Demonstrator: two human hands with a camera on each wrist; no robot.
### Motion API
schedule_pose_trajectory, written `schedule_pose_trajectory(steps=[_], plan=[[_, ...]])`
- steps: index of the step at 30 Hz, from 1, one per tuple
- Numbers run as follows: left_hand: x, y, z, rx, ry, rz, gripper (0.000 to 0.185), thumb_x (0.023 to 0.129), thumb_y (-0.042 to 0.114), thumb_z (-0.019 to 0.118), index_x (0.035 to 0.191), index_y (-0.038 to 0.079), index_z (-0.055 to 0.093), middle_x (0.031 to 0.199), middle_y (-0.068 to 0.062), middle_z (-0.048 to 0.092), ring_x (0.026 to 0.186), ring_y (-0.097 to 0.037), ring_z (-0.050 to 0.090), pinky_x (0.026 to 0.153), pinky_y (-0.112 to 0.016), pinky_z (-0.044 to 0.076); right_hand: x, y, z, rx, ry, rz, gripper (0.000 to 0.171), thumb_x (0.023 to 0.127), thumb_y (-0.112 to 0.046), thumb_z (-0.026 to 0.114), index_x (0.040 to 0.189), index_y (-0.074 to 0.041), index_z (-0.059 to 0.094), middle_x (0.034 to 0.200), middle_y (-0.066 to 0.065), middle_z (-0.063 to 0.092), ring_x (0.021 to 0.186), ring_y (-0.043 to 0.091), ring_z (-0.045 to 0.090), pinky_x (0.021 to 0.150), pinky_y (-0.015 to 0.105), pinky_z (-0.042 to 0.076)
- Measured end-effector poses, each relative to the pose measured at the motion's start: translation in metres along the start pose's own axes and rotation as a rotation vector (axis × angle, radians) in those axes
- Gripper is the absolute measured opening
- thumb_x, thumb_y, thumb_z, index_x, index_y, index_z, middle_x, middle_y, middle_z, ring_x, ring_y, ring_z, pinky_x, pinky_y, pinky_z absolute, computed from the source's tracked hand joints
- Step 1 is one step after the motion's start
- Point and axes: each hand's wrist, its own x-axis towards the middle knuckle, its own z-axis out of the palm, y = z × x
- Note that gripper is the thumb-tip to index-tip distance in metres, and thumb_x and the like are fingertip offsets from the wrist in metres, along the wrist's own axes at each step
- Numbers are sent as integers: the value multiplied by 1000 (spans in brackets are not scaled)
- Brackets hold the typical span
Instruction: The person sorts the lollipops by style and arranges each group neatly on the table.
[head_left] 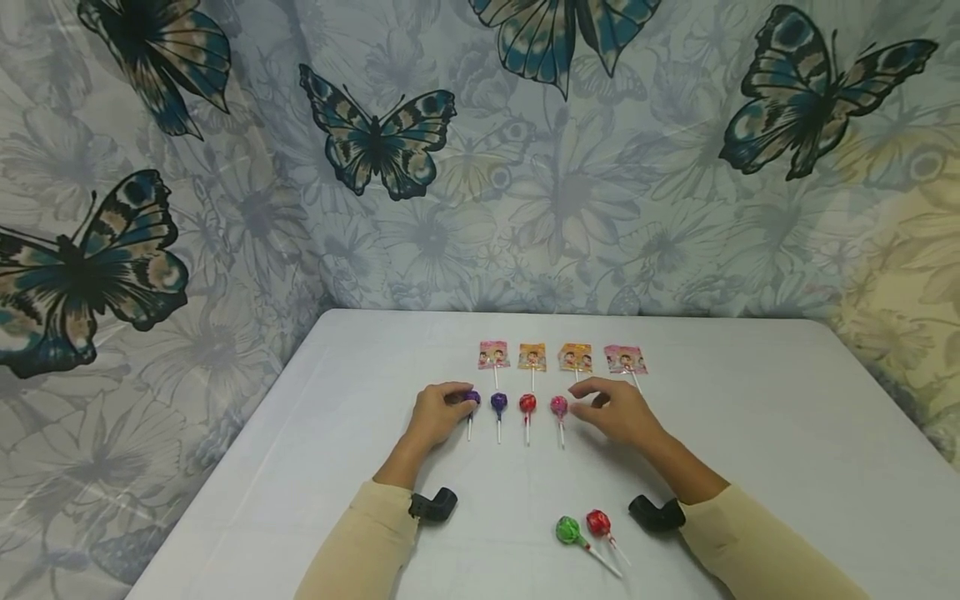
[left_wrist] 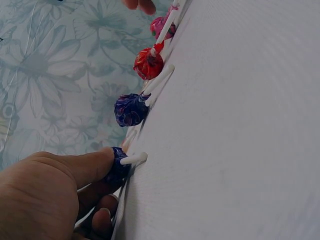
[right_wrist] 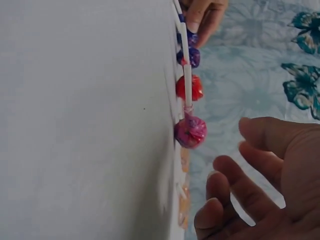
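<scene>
Across the middle of the white table lies a row of round wrapped lollipops, sticks toward me. At its left end my left hand [head_left: 438,414] pinches a purple lollipop [left_wrist: 118,165] by its head between thumb and fingers. Beside it lie another purple lollipop [head_left: 498,402], a red lollipop [head_left: 528,403] and, at the right end, a pink lollipop [head_left: 558,406]. My right hand [head_left: 617,410] is just right of the pink one, thumb and fingers parted; in the right wrist view a gap separates it from that lollipop and it holds nothing.
Behind the row lie several flat-packed lollipops in pink packets [head_left: 493,355] and orange packets [head_left: 576,357]. Nearer me, between the forearms, a green lollipop [head_left: 567,530] and a red-wrapped lollipop [head_left: 598,523] lie on the white table [head_left: 300,467]. Butterfly-patterned cloth [head_left: 525,233] hangs behind.
</scene>
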Motion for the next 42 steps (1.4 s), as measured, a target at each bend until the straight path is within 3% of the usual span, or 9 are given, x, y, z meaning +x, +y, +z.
schedule_pose_trajectory(steps=[5,17,24,31,36,42], plan=[[0,0,1,2,-7,0,27,85,12,76,111,7,72,92,-1,67,87,-18,60,79,-37,49,-18,0,-10,-14,6,-62,23,84,-20,76,105,-11,73,86,0,65,72,18,54,53,31,43],[-1,-2,0,7,0,-20,26,85,13,75,111,9,73,93,-1,67,89,-19,61,82,-38,49,-52,-7,-21,2,-28,-134,23,84,-19,76,106,-13,72,90,-8,66,74,15,54,62,29,48],[-1,0,-2,-1,3,-10,25,85,12,75,110,8,73,91,0,66,88,-18,60,80,-38,49,-71,-11,-26,34,-111,-173,27,86,-21,74,112,-12,70,97,-1,68,75,12,55,65,27,48],[0,-1,1,5,-6,-17,26,85,13,76,111,9,73,91,0,67,87,-17,60,80,-37,49,-85,-8,-26,153,-211,-255,28,87,-22,74,113,-12,69,100,1,67,75,12,55,63,27,47],[1,-1,2,8,-9,-18,27,85,14,76,111,9,73,93,0,67,89,-18,61,81,-38,49,-87,0,-23,221,-305,-279,29,87,-20,74,114,-11,68,104,3,66,77,14,56,61,27,47],[0,0,-1,20,-1,-28,26,85,14,76,111,10,73,92,0,68,88,-18,61,80,-38,49,-83,6,-18,228,-397,-302,30,85,-19,75,114,-14,69,105,1,65,82,19,55,64,26,47]])
